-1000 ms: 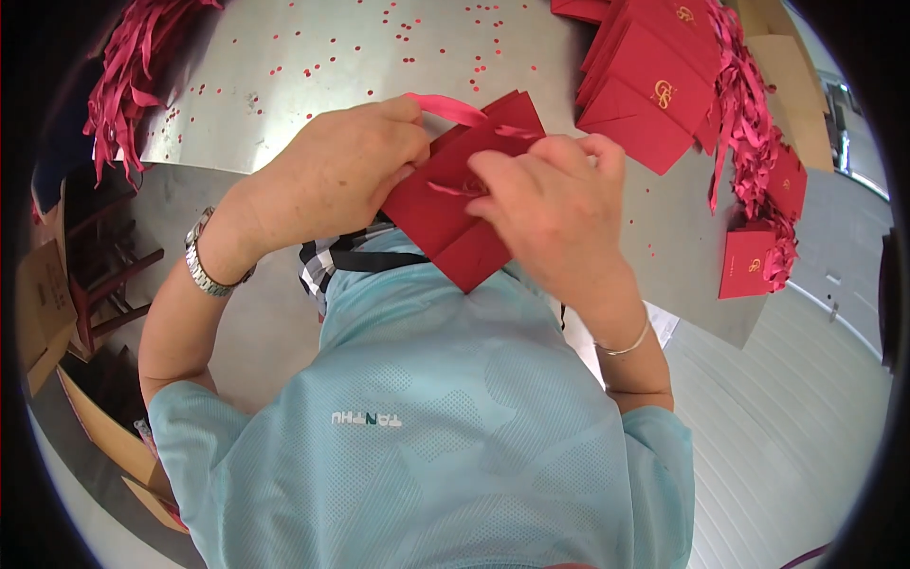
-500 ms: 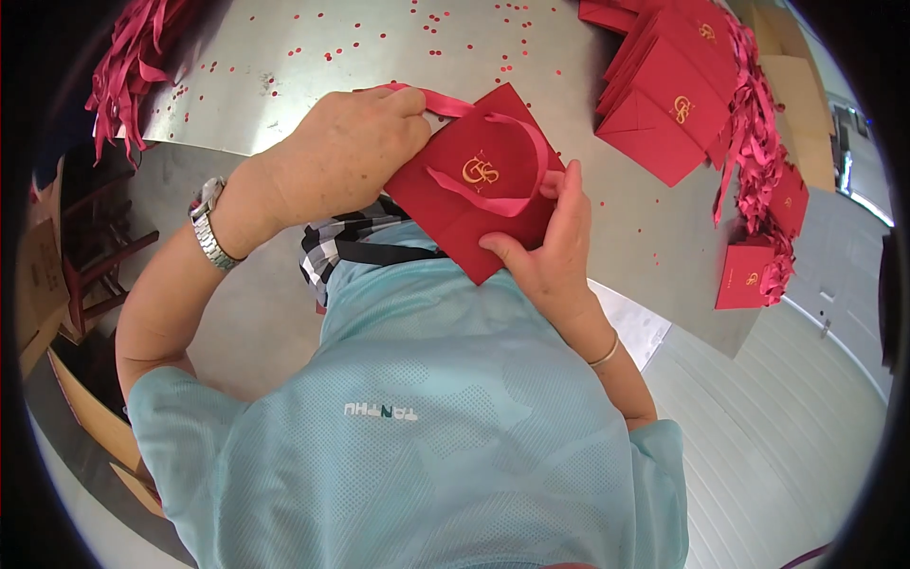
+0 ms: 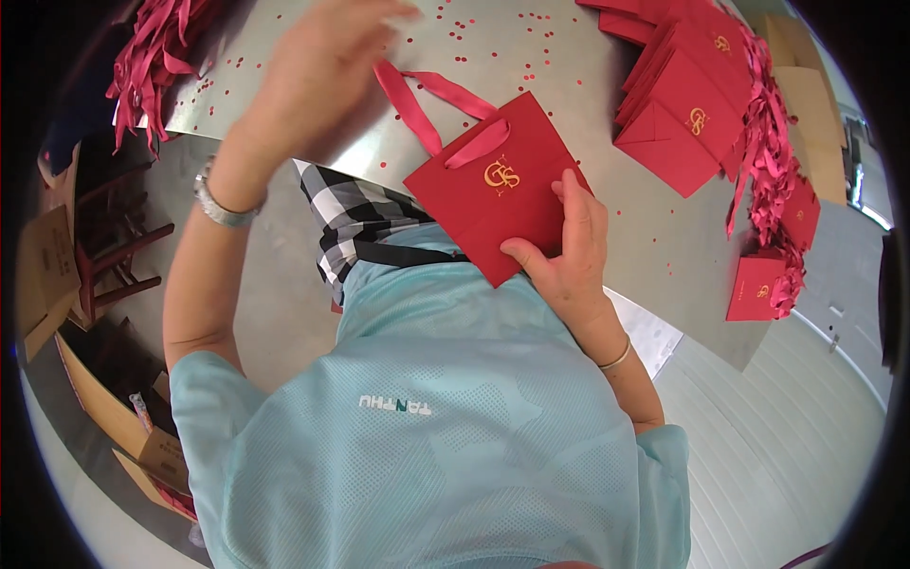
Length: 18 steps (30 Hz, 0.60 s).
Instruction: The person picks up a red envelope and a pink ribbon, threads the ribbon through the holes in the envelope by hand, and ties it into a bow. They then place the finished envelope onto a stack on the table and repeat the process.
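Since the earlier frame, our left hand (image 3: 327, 81) has moved off the far left edge of the red paper bag (image 3: 474, 213) and further toward the far side, while our right hand (image 3: 576, 251) has stayed at the bag's right side. Our left hand is blurred above the metal table (image 3: 654, 256); we cannot tell whether its fingers hold anything or touch the ribbon. Our right hand grips the bag, with the thumb on the front face and the fingers at the right edge. We hold the bag tilted, its ribbon edge toward the far left, across the table's near edge as seen from above; we cannot tell whether it touches the tabletop. 1 pink ribbon handle (image 3: 412, 112) extends from the bag toward our left hand, and 1 shorter ribbon loop (image 3: 477, 144) lies against the front face beside the gold emblem (image 3: 501, 175). Small red paper dots (image 3: 461, 59) are scattered across the far part of the table. To the right of the bag, and well apart from it, we see a stack of red bags (image 3: 666, 150), with a heap of pink ribbons (image 3: 763, 175) just beyond on its right. At the far left, a bundle of pink ribbons (image 3: 156, 71) hangs over the table edge. We wear a metal watch (image 3: 220, 201) on the left wrist and a thin bracelet (image 3: 618, 357) on the right.
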Each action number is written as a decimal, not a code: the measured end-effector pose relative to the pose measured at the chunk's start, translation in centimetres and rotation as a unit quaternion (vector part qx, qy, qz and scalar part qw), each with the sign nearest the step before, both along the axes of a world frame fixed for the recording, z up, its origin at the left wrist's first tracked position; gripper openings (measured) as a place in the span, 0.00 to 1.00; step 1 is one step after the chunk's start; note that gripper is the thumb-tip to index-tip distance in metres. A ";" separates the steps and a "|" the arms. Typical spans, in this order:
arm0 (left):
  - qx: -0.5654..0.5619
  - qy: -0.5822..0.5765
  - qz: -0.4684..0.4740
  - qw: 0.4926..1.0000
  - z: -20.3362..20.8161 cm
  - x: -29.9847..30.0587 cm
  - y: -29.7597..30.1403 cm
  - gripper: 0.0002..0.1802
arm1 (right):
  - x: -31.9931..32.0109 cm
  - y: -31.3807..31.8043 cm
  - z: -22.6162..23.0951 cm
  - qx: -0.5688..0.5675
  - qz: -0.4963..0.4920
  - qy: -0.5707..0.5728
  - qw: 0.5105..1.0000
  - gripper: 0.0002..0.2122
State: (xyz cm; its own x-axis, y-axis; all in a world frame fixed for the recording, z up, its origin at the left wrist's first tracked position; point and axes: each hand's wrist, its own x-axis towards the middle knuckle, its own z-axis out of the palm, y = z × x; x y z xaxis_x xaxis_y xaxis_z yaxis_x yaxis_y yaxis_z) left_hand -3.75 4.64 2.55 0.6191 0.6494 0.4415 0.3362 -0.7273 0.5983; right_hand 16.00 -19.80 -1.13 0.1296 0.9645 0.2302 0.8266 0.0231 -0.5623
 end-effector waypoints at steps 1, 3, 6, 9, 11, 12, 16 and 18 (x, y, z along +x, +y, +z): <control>0.032 0.030 -0.047 0.998 -1.5 -0.1 -0.2 0.06 | -0.1 0.0 0.0 0.007 0.006 -0.014 1.000 0.42; 0.081 0.056 -0.064 0.993 -2.0 0.9 -0.9 0.06 | 0.0 -0.1 0.2 0.008 0.004 -0.020 1.000 0.40; 0.034 0.258 -0.093 0.961 -1.8 1.9 -0.7 0.13 | 0.2 -0.1 0.3 0.010 0.006 -0.032 0.999 0.37; 0.032 0.240 -0.028 0.970 -1.8 2.4 0.0 0.06 | 0.1 0.0 0.6 0.011 0.019 -0.038 0.999 0.34; 0.086 0.251 -0.036 0.963 -1.3 2.6 1.1 0.04 | 0.1 0.1 0.8 0.011 0.027 -0.038 0.999 0.33; 0.076 0.255 -0.022 0.964 -1.3 2.8 1.3 0.04 | 0.0 0.2 0.8 0.006 0.028 -0.036 0.999 0.33; 0.045 -0.187 -0.194 0.962 -2.8 1.6 1.9 0.05 | -0.3 0.4 0.8 0.010 0.039 -0.017 0.999 0.31; 0.084 -0.066 -0.075 0.991 -1.7 1.1 0.1 0.05 | 0.0 0.3 0.8 0.011 0.034 -0.020 0.999 0.30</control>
State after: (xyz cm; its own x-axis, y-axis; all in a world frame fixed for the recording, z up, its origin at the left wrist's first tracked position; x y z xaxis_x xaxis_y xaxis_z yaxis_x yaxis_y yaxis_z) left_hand -2.64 4.74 0.86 0.6328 0.4650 0.6192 0.1429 -0.8560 0.4968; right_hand 16.01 -19.46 -0.37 0.0545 0.9651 0.2562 0.8449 0.0922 -0.5269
